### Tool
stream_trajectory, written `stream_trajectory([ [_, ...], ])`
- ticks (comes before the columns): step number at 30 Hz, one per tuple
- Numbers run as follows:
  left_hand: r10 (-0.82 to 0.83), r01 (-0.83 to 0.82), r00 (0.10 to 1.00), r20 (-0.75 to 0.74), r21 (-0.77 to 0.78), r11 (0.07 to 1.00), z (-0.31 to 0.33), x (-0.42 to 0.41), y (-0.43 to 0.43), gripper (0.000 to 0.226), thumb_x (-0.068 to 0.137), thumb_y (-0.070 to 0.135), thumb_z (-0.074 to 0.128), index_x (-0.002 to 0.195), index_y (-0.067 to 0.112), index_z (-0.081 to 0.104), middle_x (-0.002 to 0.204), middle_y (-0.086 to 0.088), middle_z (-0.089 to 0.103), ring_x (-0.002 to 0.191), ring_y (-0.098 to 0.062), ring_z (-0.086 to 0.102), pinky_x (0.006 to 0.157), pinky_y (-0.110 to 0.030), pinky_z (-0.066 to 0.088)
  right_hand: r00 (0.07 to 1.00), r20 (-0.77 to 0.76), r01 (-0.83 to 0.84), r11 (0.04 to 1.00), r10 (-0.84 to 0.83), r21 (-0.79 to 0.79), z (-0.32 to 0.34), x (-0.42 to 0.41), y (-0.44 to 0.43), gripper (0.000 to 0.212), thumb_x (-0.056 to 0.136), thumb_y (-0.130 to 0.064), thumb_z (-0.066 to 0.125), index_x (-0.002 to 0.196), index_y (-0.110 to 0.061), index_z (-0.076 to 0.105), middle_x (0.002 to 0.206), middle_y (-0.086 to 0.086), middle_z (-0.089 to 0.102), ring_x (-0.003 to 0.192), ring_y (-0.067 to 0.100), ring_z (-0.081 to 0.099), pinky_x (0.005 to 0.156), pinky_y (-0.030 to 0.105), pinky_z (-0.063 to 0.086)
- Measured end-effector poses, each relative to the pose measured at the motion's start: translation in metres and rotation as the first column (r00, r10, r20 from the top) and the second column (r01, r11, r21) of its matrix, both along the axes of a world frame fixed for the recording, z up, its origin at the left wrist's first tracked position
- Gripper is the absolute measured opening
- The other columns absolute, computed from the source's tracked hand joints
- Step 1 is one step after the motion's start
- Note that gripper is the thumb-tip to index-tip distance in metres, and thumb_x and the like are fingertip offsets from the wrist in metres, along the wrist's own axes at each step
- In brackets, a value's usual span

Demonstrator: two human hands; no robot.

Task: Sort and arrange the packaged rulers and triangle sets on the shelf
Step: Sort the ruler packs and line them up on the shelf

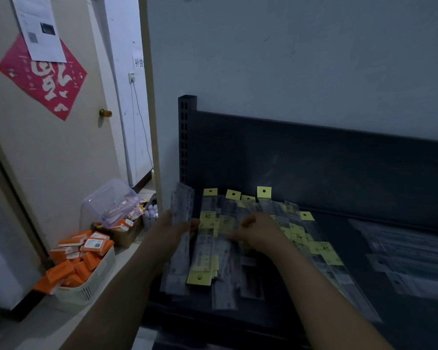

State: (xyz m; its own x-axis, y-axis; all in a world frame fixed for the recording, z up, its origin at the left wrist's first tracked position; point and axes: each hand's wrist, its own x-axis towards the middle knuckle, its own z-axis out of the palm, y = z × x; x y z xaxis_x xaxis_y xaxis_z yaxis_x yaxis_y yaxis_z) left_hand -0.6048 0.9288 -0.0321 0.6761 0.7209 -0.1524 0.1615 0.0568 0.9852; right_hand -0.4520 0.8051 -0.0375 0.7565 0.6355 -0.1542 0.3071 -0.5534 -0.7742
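The left hand [173, 227] is closed around a few packaged rulers [181, 218], holding them nearly upright at the left edge of the dark shelf [352, 248], their top ends rising above the fingers — likely a bundle of one kind, gathered and kept clear of the pile so it does not mix back in. Just to the right of that hand lies the loose spread of ruler packs [223, 251], long clear sleeves with yellow header cards, some cards pointing to the back panel and at least one turned toward the person, so the lot is not yet squared up. The right hand [257, 229] rests on top of this spread with its fingers curled down into the packs; whether it pinches one or only presses and sifts, I cannot tell. Well to the right of the right hand, farther along the same shelf, a second group of clear packages [410, 258] lies flat, too dim to say whether they are rulers or triangle sets. Off to the left of the left hand, on the floor beside the shelf, a white slotted basket [86, 291] is heaped with orange boxes [81, 258], and behind it a clear plastic tub [111, 200] sits tilted on a cardboard box [127, 236] — holding small pinkish packets, by the look of it.
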Motion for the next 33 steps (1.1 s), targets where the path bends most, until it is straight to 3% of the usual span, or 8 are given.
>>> stream_trajectory([
  [4,-0.020,0.020,1.000,-0.011,0.015,1.000,0.000,0.000,-0.002,0.012,0.093,0.011,0.055,0.098,0.022,0.055,0.104,-0.007,0.067,0.099,-0.025,0.062,0.091,-0.046,0.049,0.999,-0.001,0.045,0.999,-0.045,-0.015,-0.001,0.005,0.006,0.037,0.073,-0.032,0.079,0.062,-0.014,0.050,0.060,0.003,0.053,0.049,0.013,0.049,0.052,0.027,0.040],
  [8,-0.025,0.025,1.000,-0.002,0.035,0.999,0.000,0.001,-0.004,0.015,0.094,0.013,0.054,0.100,0.026,0.052,0.097,-0.001,0.061,0.091,-0.019,0.058,0.076,-0.036,0.048,0.987,0.153,0.066,0.984,-0.040,-0.164,0.000,0.000,0.021,0.055,0.065,-0.057,0.076,0.055,-0.019,0.038,0.054,-0.002,0.043,0.048,0.015,0.041,0.045,0.026,0.028],
  [14,-0.030,0.029,0.999,0.019,0.005,1.000,0.001,0.000,-0.006,0.015,0.094,0.013,0.054,0.095,0.028,0.051,0.093,-0.001,0.060,0.088,-0.019,0.058,0.081,-0.040,0.048,0.997,0.063,0.053,0.990,-0.045,-0.133,-0.003,0.004,0.024,0.046,0.065,-0.044,0.082,0.059,-0.015,0.046,0.057,0.002,0.052,0.050,0.017,0.050,0.054,0.028,0.041],
  [17,-0.026,0.026,1.000,0.006,0.017,1.000,0.000,-0.001,-0.006,0.020,0.095,0.013,0.052,0.090,0.032,0.049,0.097,-0.003,0.061,0.092,-0.021,0.058,0.081,-0.040,0.049,0.998,-0.001,0.062,0.994,-0.062,-0.094,0.001,0.006,0.018,0.033,0.069,-0.031,0.082,0.074,-0.009,0.058,0.063,0.002,0.057,0.053,0.013,0.053,0.051,0.022,0.042],
  [20,-0.034,0.034,0.999,0.004,0.018,0.999,0.001,-0.001,-0.006,0.020,0.095,0.012,0.052,0.088,0.032,0.051,0.100,-0.005,0.062,0.098,-0.025,0.058,0.091,-0.046,0.048,0.995,0.033,0.094,0.994,-0.092,-0.053,0.001,0.000,0.014,0.075,0.068,-0.038,0.082,0.127,-0.003,0.051,0.089,0.003,0.065,0.072,0.013,0.059,0.057,0.023,0.043],
  [24,-0.034,0.034,0.999,0.008,0.008,0.999,0.000,-0.001,-0.006,0.021,0.095,0.012,0.051,0.087,0.032,0.049,0.095,0.000,0.059,0.094,-0.022,0.057,0.088,-0.043,0.047,0.979,0.205,0.051,0.986,-0.018,-0.158,0.001,-0.011,0.017,0.044,0.064,-0.051,0.079,0.074,-0.013,0.057,0.068,0.003,0.058,0.060,0.019,0.056,0.054,0.030,0.046],
  [28,-0.046,0.046,0.999,0.010,-0.020,0.999,0.002,-0.003,-0.008,0.018,0.095,0.010,0.051,0.092,0.028,0.054,0.104,-0.005,0.066,0.102,-0.026,0.060,0.094,-0.049,0.047,0.997,0.071,0.018,0.997,-0.012,-0.081,0.003,-0.005,0.008,0.031,0.072,-0.030,0.079,0.094,-0.016,0.062,0.064,0.003,0.055,0.052,0.012,0.050,0.047,0.024,0.041],
  [33,-0.063,0.064,0.998,0.013,-0.027,0.998,0.002,-0.002,-0.006,0.018,0.095,0.008,0.050,0.101,0.025,0.054,0.106,-0.005,0.068,0.099,-0.021,0.062,0.087,-0.043,0.050,0.994,-0.014,0.106,0.990,-0.105,0.094,-0.002,-0.001,-0.007,0.039,0.084,-0.017,0.067,0.056,-0.013,0.041,0.053,0.001,0.039,0.045,0.011,0.038,0.045,0.020,0.029],
])
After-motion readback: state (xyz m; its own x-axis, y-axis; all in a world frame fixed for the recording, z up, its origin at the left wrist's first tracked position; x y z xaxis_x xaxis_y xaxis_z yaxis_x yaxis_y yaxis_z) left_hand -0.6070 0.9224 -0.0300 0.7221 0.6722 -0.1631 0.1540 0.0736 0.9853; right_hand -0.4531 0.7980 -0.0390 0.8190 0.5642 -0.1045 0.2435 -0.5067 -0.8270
